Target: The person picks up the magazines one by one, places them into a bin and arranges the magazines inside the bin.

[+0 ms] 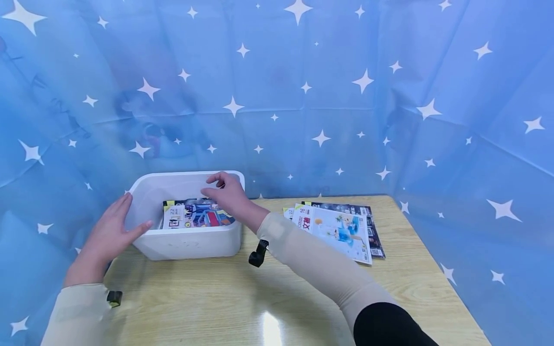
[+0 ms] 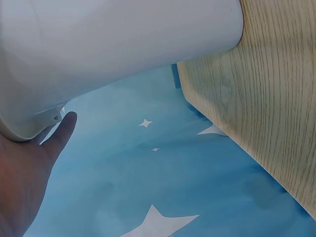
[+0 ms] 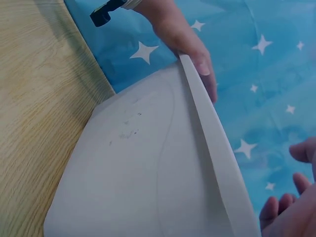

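A white plastic bin [image 1: 186,245] stands on the table's left part, with magazines [image 1: 203,214] lying inside, a colourful cover on top. My left hand [image 1: 106,235] rests at the bin's left front corner, thumb at the front rim and fingers along the left side. In the left wrist view, a straight finger of the left hand [image 2: 24,173] lies under the rim. Over the bin's right part hovers my right hand [image 1: 229,194], its fingers loosely bent with a gap to the thumb and nothing held. The right wrist view shows the right hand [image 3: 294,197] beyond the rim.
Right of the bin, several overlapping magazines [image 1: 337,233] lie on the wooden table [image 1: 207,298], the top one whitish with a blue picture. A blue curtain with white stars [image 1: 277,96] hangs behind and at both sides of the table.
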{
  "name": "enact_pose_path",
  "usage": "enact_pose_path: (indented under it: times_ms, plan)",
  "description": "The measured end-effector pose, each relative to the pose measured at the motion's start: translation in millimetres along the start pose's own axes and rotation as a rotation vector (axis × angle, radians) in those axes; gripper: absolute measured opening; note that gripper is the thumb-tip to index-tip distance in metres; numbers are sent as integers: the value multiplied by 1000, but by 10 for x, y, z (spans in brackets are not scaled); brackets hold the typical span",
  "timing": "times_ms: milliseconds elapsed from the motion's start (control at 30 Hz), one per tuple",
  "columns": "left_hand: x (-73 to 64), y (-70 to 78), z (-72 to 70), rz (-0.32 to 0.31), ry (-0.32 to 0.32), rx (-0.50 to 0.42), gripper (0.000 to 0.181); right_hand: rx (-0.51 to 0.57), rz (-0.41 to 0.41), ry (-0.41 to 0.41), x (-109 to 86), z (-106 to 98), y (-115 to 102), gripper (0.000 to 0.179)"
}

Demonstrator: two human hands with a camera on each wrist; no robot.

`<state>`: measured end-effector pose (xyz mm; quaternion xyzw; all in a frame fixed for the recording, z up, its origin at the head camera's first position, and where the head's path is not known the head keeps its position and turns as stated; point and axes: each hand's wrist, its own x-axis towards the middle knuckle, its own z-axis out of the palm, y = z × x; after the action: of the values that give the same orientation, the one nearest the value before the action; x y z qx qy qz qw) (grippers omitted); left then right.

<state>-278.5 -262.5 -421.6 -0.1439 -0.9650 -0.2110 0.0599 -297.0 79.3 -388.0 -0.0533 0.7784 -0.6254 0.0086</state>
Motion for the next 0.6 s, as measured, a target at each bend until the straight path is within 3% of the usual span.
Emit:
enact_pose_path:
  times_ms: [300, 467, 600]
  plan:
    - [10, -12, 8, -17, -12, 1, 112, -41, -64, 10, -129, -441, 114, 22]
    - [14, -16, -2, -14, -10, -1, 111, -79, -101, -5, -264, -841, 378, 25]
    - [6, -14, -10, -11, -10, -4, 110, -87, -84, -15, -438, -1176, 640, 24]
